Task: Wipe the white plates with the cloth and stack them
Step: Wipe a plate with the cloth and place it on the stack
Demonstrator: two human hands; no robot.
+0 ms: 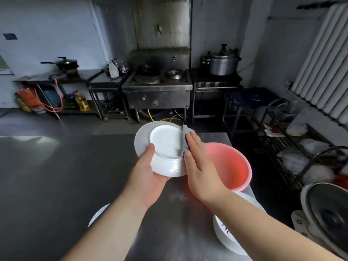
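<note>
**Plate held up, cloth pressed to its edge**

The pink basin (228,166) stands on the steel tabletop (56,176) near its right edge; nothing can be made out inside it. Just in front of it sits a stack of white bowls (228,234), partly hidden by the right forearm.

The left hand (148,178) grips a white plate (163,147) from below, thumb curled over its rim, tilting it above the tabletop. The right hand (199,162) — fingers straight and together — presses a grey cloth (185,140) against the plate's right edge.

Another white plate (98,213) lies on the tabletop behind the left forearm, mostly covered. The tabletop's left half is bare steel — its far edge runs just behind the raised plate.
</note>
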